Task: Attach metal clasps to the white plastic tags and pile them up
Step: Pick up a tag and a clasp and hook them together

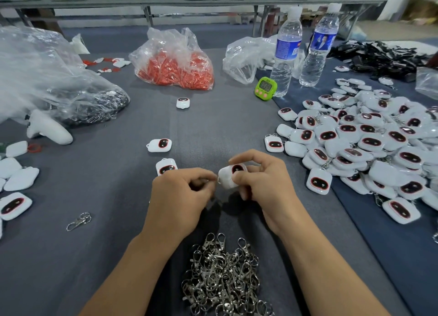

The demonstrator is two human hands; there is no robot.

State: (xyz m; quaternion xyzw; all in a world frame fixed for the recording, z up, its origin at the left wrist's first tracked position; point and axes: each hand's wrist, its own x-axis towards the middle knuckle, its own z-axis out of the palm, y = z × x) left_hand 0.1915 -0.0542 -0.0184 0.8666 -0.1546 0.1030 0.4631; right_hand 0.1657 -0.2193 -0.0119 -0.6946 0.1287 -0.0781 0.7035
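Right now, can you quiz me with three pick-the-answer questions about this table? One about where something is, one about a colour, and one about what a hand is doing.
1. Where is the heap of loose metal clasps?
A. closest to the person, at the bottom middle of the view
B. inside the red bag
C. on the far shelf

2. What colour is the little timer?
A. blue
B. green
C. yellow

3. What is the right hand doing?
A. lying flat and empty
B. lifting a bottle
C. holding a white tag

Answers:
1 A, the silvery heap lies nearest the person.
2 B, its case is bright green.
3 C, its fingers curl round the tag.
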